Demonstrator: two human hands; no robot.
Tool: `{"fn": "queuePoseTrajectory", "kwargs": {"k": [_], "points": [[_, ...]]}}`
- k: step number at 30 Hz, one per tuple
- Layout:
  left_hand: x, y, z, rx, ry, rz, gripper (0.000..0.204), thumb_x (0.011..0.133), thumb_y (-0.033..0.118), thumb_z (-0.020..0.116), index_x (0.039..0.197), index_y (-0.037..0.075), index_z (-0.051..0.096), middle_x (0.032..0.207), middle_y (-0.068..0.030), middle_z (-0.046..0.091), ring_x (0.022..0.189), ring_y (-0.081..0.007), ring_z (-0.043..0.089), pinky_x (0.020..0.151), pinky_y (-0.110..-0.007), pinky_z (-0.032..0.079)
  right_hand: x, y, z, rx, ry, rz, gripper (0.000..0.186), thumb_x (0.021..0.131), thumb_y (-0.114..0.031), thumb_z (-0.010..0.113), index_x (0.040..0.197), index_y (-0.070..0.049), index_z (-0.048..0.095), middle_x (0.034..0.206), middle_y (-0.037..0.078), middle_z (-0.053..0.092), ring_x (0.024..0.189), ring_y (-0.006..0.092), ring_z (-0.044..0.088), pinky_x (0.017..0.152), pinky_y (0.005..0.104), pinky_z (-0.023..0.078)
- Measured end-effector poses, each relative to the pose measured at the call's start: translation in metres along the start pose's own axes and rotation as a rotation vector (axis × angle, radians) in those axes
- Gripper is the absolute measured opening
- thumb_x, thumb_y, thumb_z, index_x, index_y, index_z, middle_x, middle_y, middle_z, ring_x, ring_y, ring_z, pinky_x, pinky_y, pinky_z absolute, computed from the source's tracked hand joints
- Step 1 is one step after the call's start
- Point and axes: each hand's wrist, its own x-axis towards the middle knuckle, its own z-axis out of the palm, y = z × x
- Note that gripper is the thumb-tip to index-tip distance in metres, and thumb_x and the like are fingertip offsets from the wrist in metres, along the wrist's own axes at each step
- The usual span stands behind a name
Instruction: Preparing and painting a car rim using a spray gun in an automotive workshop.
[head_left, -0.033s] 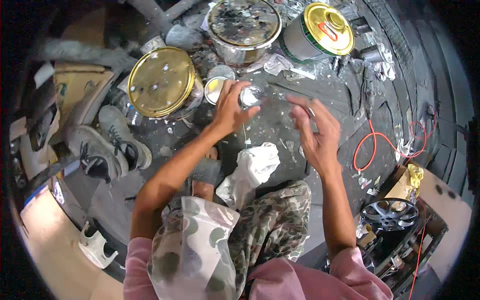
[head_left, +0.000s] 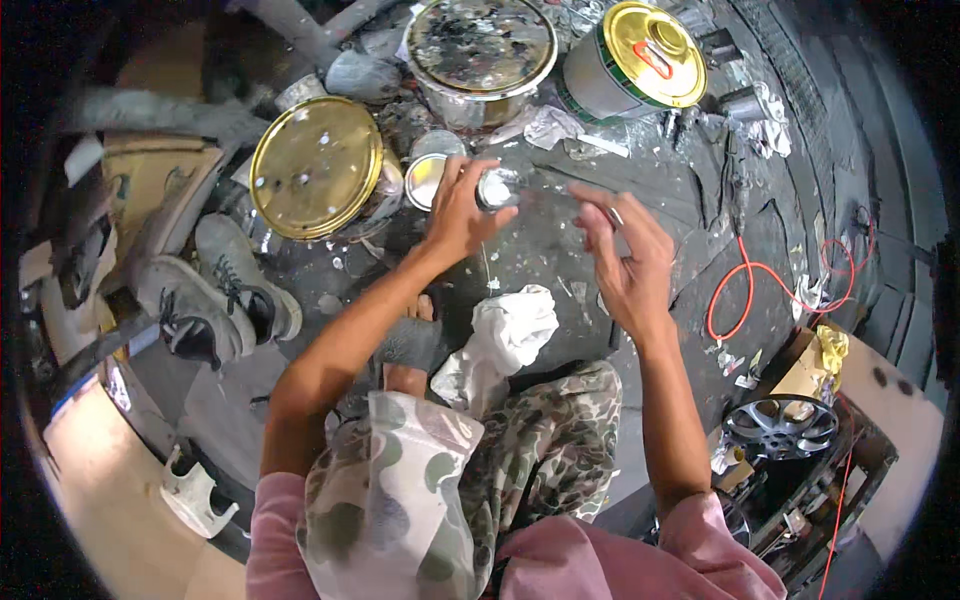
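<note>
My left hand (head_left: 458, 222) reaches forward with its thumb and fingers curved around a small round cup (head_left: 497, 188), whose inside looks bright silvery white. Beside it, to the right, my right hand (head_left: 632, 262) hovers over the floor with thumb and fingers drawn together. A small shiny bit shows at those fingers; blur hides whether it is a ring or part of a thin tool. Left of the cup stands an open tin (head_left: 425, 182) with a pale, yellowish inside. A crumpled white cloth (head_left: 513, 325) lies between my forearms, close to my knees.
A gold-lidded can (head_left: 318, 168), a paint-stained bucket (head_left: 482, 45) and a can with a red handle (head_left: 640, 62) stand ahead. Grey shoes (head_left: 225, 290) lie at left. An orange hose (head_left: 738, 312) curls at right, above a box with a wheel cover (head_left: 780, 428).
</note>
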Motion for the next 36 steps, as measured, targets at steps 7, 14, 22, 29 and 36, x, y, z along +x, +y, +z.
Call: {"fn": "queuePoseTrajectory", "kwargs": {"k": [7, 14, 22, 29, 36], "points": [[0.030, -0.033, 0.026, 0.134, -0.122, -0.117, 0.072, 0.070, 0.013, 0.091, 0.133, 0.006, 0.057, 0.120, -0.0183, 0.052, 0.114, -0.0400, 0.058, 0.096, -0.046, 0.050, 0.011, 0.057, 0.032, 0.174, 0.104, 0.177, 0.020, 0.102, -0.011, 0.064, 0.117, -0.002, 0.074, 0.085, 0.011, 0.071, 0.071, 0.0157, 0.065, 0.068, 0.0303, 0.052], [0.003, 0.015, -0.004, 0.139, -0.138, -0.168, 0.072, 0.074, 0.020, 0.090, 0.134, 0.003, 0.055, 0.128, -0.0178, 0.052, 0.117, -0.0381, 0.058, 0.097, -0.045, 0.050, -0.010, 0.085, 0.043, 0.349, 0.227, 0.311, 0.025, 0.106, -0.017, 0.060, 0.123, -0.002, 0.071, 0.090, 0.009, 0.075, 0.080, 0.0126, 0.069, 0.072, 0.0290, 0.054], [-0.124, 0.020, 0.009, 0.313, -0.913, 0.381, 0.047, 0.074, 0.026, 0.086, 0.113, 0.007, 0.066, 0.126, -0.0194, 0.051, 0.118, -0.0406, 0.054, 0.094, -0.049, 0.052, -0.033, 0.092, 0.048, 0.554, 0.232, 0.482, 0.028, 0.109, -0.020, 0.056, 0.126, 0.001, 0.064, 0.095, 0.011, 0.075, 0.083, 0.0138, 0.070, 0.075, 0.0271, 0.055], [-0.134, 0.016, 0.003, -0.202, -0.862, -0.128, 0.038, 0.079, 0.017, 0.080, 0.109, -0.002, 0.067, 0.113, -0.0197, 0.059, 0.111, -0.0376, 0.060, 0.091, -0.040, 0.050, -0.038, 0.089, 0.048, 0.517, 0.243, 0.454, 0.030, 0.110, -0.020, 0.053, 0.128, 0.001, 0.063, 0.097, 0.012, 0.074, 0.085, 0.0158, 0.071, 0.076, 0.0275, 0.054], [-0.124, 0.024, -0.040, -0.392, -0.669, -0.630, 0.069, 0.081, 0.018, 0.079, 0.143, 0.004, 0.052, 0.117, -0.0074, 0.068, 0.108, -0.0206, 0.064, 0.094, -0.032, 0.050, -0.037, 0.085, 0.054, 0.437, 0.207, 0.402, 0.029, 0.110, -0.020, 0.053, 0.129, 0.000, 0.062, 0.098, 0.011, 0.074, 0.086, 0.0151, 0.071, 0.076, 0.0270, 0.053]]}}
